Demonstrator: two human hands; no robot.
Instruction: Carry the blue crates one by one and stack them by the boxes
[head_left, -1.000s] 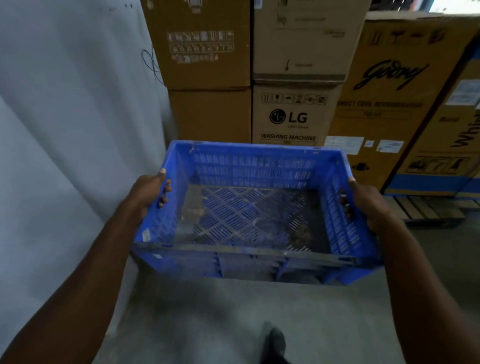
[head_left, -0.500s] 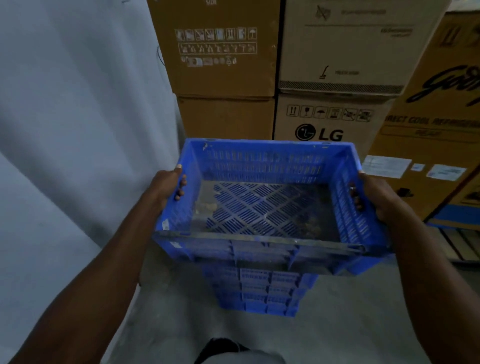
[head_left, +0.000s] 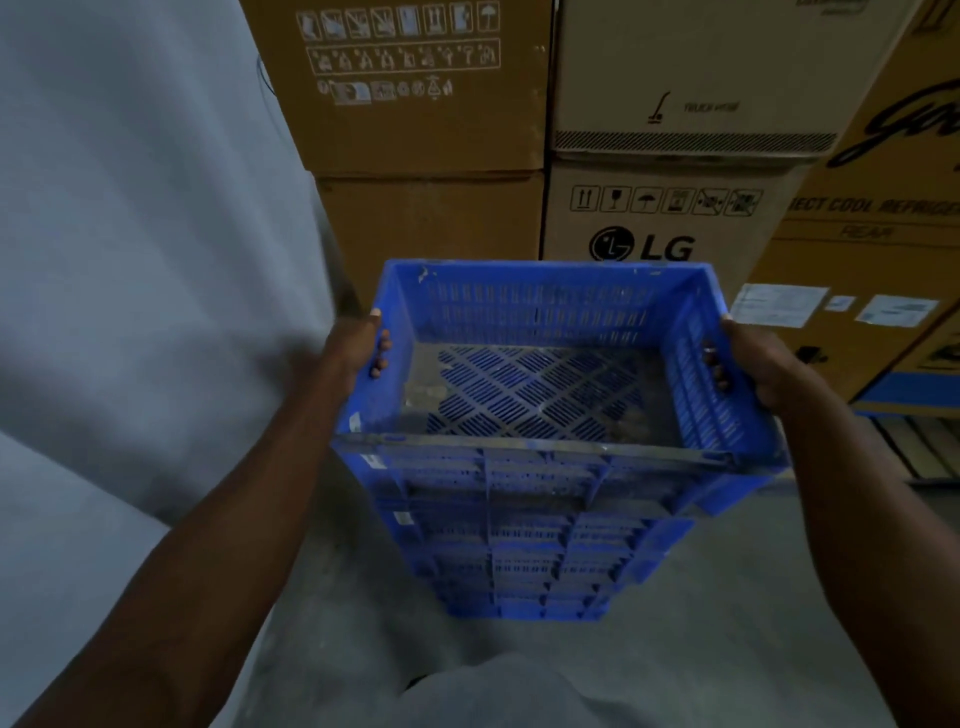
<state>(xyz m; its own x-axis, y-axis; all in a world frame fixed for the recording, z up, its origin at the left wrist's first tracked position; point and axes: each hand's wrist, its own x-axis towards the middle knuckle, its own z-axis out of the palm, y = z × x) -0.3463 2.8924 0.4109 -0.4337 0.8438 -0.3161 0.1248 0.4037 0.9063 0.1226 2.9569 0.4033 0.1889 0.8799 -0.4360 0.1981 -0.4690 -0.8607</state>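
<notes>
Blue slotted crate (head_left: 540, 332), scuffed, sat atop the crate stack (head_left: 524, 561). Left hand (head_left: 358, 345) and right hand (head_left: 753, 364) each kept a clamped grip on its side handles. Cardboard boxes (head_left: 431, 218) stood close at 12 o'clock.

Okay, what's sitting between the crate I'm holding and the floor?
In the head view, a stack of blue crates stands on the floor directly under the held crate.

One blue crate (head_left: 545, 364) in my two hands — left hand (head_left: 358, 345), right hand (head_left: 753, 364); beneath my grip, a crate stack (head_left: 524, 551), number unclear; beyond it, five cardboard boxes (head_left: 415, 104).
</notes>
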